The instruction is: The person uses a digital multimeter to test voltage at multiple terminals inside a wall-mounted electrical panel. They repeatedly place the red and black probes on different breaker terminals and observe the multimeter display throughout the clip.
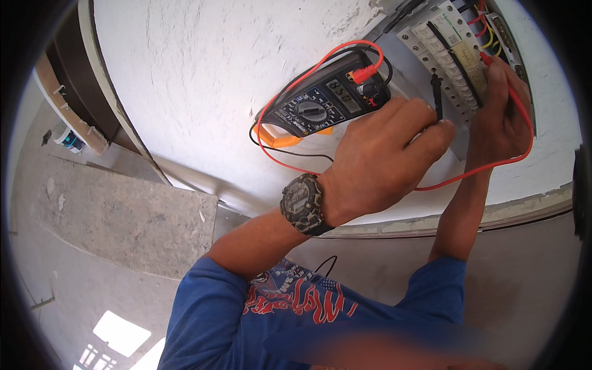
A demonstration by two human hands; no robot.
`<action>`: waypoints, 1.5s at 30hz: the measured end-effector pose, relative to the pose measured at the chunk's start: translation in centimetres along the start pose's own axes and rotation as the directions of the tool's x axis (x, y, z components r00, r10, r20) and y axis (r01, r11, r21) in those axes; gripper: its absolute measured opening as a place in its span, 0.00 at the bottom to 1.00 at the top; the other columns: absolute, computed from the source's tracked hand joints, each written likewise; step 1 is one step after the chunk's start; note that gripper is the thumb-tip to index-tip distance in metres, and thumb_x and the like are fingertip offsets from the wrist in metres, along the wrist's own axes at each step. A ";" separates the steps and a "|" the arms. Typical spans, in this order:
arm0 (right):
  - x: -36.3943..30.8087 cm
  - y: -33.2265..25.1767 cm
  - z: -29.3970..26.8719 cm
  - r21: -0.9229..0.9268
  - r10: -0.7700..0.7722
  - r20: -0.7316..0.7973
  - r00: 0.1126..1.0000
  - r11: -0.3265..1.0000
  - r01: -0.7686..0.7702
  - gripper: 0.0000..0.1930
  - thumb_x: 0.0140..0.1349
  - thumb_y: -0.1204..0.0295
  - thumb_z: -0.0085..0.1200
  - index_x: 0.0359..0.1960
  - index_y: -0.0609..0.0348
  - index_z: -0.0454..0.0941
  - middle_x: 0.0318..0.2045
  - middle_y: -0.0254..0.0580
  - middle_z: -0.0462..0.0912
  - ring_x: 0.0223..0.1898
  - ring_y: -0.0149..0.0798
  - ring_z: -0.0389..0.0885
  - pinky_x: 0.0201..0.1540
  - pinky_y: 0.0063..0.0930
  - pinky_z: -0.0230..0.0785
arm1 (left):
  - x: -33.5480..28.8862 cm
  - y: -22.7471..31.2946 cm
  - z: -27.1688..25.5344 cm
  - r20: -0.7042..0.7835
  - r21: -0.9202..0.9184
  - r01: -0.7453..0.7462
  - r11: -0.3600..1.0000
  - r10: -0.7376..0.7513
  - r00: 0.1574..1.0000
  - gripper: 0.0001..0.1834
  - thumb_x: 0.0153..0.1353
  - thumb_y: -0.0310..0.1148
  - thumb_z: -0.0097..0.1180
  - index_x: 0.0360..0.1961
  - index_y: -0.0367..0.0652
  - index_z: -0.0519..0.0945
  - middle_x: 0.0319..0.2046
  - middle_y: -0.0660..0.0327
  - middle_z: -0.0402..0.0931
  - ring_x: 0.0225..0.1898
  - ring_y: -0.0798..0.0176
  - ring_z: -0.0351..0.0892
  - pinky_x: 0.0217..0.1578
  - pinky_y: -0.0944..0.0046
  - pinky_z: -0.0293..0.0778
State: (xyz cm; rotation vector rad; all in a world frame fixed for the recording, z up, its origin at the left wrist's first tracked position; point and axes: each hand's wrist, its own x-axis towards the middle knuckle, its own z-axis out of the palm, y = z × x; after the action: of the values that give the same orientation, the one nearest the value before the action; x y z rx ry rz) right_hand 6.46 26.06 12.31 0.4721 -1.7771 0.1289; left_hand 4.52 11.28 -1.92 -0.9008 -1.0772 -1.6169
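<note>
A black test probe (437, 98) is pinched in my left hand (379, 157), its tip at the near row of screw terminals on the breaker panel (456, 24). My right hand (502, 117) grips a red test probe (485, 58) at the far side of the breakers; its tip is hard to make out. To the left of the panel, against the white wall, is a black digital clamp meter (311, 111) with orange jaws and a lit display. A red lead (515, 161) and a black lead run from its sockets. What supports the meter is not visible.
Red and yellow wires (488, 34) show inside the panel's far side. A dark doorway with a frame (117, 92) stands at the left, near a stained board (129, 213) and a small white container (66, 139). A ledge (524, 200) runs below the wall.
</note>
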 end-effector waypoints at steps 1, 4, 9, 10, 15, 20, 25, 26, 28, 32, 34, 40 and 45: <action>0.0 0.0 -0.1 -0.002 -0.010 0.001 1.000 1.000 0.010 0.06 0.72 0.70 0.70 0.44 0.57 0.94 0.38 0.36 0.94 0.37 0.29 0.90 0.42 0.27 0.82 | 0.0 0.1 0.0 0.005 0.000 0.003 1.000 -0.003 1.000 0.21 0.48 0.15 0.74 0.45 0.42 0.87 0.36 0.59 0.83 0.32 0.56 0.85 0.30 0.59 0.80; 0.0 0.0 -0.2 0.021 -0.014 0.014 1.000 1.000 0.014 0.05 0.71 0.72 0.70 0.44 0.57 0.93 0.38 0.37 0.94 0.37 0.30 0.90 0.41 0.26 0.82 | 0.0 0.2 0.0 0.030 0.013 0.011 1.000 -0.011 0.999 0.21 0.49 0.15 0.74 0.45 0.42 0.87 0.37 0.59 0.83 0.33 0.56 0.85 0.30 0.59 0.80; 0.3 -0.2 -0.2 -0.048 -0.198 0.043 0.979 0.979 0.200 0.04 0.70 0.77 0.69 0.43 0.61 0.91 0.38 0.39 0.94 0.36 0.32 0.90 0.39 0.26 0.82 | 0.5 0.1 -0.4 0.062 0.001 0.001 1.000 -0.001 0.998 0.21 0.51 0.16 0.74 0.47 0.41 0.86 0.38 0.58 0.83 0.35 0.56 0.85 0.32 0.59 0.80; 0.4 -0.2 -0.2 -0.033 -0.208 0.048 0.977 0.977 0.210 0.04 0.70 0.78 0.69 0.43 0.62 0.91 0.38 0.39 0.94 0.35 0.33 0.90 0.39 0.26 0.82 | 0.5 0.2 -0.6 0.076 0.003 0.003 1.000 -0.003 0.997 0.21 0.51 0.16 0.72 0.48 0.41 0.85 0.39 0.57 0.82 0.35 0.54 0.85 0.32 0.58 0.81; 0.8 -0.2 0.1 0.009 -0.287 0.044 0.957 0.958 0.287 0.05 0.68 0.79 0.69 0.43 0.65 0.91 0.36 0.43 0.93 0.34 0.35 0.90 0.37 0.27 0.82 | 0.5 0.5 -0.9 0.093 0.017 0.034 0.999 -0.035 0.995 0.23 0.51 0.15 0.73 0.49 0.41 0.85 0.39 0.56 0.82 0.35 0.53 0.84 0.33 0.56 0.80; 0.7 -0.5 -0.4 0.041 -0.270 0.038 0.962 0.962 0.269 0.06 0.68 0.80 0.68 0.45 0.65 0.90 0.37 0.44 0.93 0.34 0.36 0.89 0.37 0.27 0.81 | 0.6 0.7 -1.1 0.102 -0.017 0.077 0.997 -0.075 0.992 0.23 0.52 0.15 0.74 0.49 0.40 0.85 0.38 0.56 0.82 0.35 0.53 0.84 0.34 0.57 0.80; -0.2 -1.0 -2.5 0.052 -0.307 -0.005 0.952 0.950 0.307 0.08 0.70 0.79 0.67 0.48 0.64 0.89 0.38 0.44 0.92 0.38 0.37 0.88 0.40 0.30 0.80 | 0.6 1.6 -2.2 0.119 -0.001 0.057 0.998 -0.057 0.991 0.21 0.54 0.15 0.74 0.48 0.40 0.85 0.38 0.56 0.84 0.35 0.54 0.84 0.33 0.58 0.78; -0.4 -1.0 -2.8 0.044 -0.279 0.004 0.960 0.959 0.279 0.08 0.70 0.79 0.67 0.48 0.64 0.89 0.38 0.44 0.92 0.38 0.37 0.87 0.40 0.31 0.80 | 0.6 1.9 -2.1 0.115 -0.012 0.048 0.999 -0.046 0.992 0.20 0.55 0.15 0.74 0.48 0.40 0.85 0.38 0.56 0.84 0.34 0.54 0.84 0.33 0.59 0.78; -0.6 -0.7 -3.3 0.055 -0.252 -0.004 0.968 0.966 0.252 0.07 0.70 0.78 0.67 0.48 0.63 0.89 0.38 0.43 0.92 0.38 0.37 0.86 0.41 0.32 0.79 | 0.5 2.1 -1.8 0.120 -0.010 0.035 0.999 -0.033 0.992 0.19 0.55 0.14 0.74 0.47 0.39 0.85 0.38 0.55 0.84 0.33 0.55 0.84 0.32 0.59 0.78; -0.9 0.2 -2.8 0.099 -0.200 0.042 0.979 0.976 0.195 0.07 0.70 0.79 0.67 0.47 0.63 0.89 0.38 0.41 0.92 0.37 0.37 0.86 0.40 0.31 0.79 | 0.6 2.1 -1.3 0.132 0.012 0.004 1.000 -0.005 0.991 0.19 0.55 0.14 0.74 0.47 0.39 0.85 0.37 0.55 0.85 0.32 0.55 0.84 0.31 0.59 0.77; -1.0 0.5 -2.4 0.100 -0.221 0.037 0.975 0.971 0.216 0.07 0.70 0.79 0.67 0.47 0.62 0.89 0.37 0.40 0.92 0.36 0.38 0.86 0.40 0.31 0.78 | 0.5 2.0 -1.4 0.128 0.022 -0.004 1.000 0.001 0.992 0.19 0.55 0.14 0.74 0.47 0.39 0.85 0.37 0.55 0.85 0.32 0.55 0.84 0.31 0.59 0.77; -1.0 0.9 -1.8 0.085 -0.257 0.012 0.966 0.963 0.255 0.05 0.70 0.78 0.67 0.45 0.63 0.89 0.37 0.40 0.92 0.34 0.37 0.86 0.37 0.30 0.78 | 0.2 1.6 -1.5 0.128 0.041 -0.010 0.999 0.005 0.992 0.19 0.55 0.14 0.74 0.47 0.39 0.85 0.37 0.55 0.85 0.32 0.55 0.84 0.31 0.60 0.77; -1.0 0.7 -1.7 0.058 -0.253 0.019 0.967 0.966 0.252 0.05 0.70 0.78 0.67 0.44 0.62 0.89 0.36 0.39 0.92 0.33 0.37 0.86 0.37 0.30 0.78 | 0.2 1.5 -1.4 0.124 0.034 -0.014 0.999 0.010 0.992 0.19 0.56 0.14 0.74 0.48 0.39 0.85 0.37 0.55 0.84 0.33 0.56 0.84 0.31 0.60 0.77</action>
State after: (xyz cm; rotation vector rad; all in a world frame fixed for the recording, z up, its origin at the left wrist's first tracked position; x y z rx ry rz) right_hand 7.88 27.52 11.94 0.7388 -1.7258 -0.0074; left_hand 5.84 9.71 -1.84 -0.9927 -1.1794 -1.5440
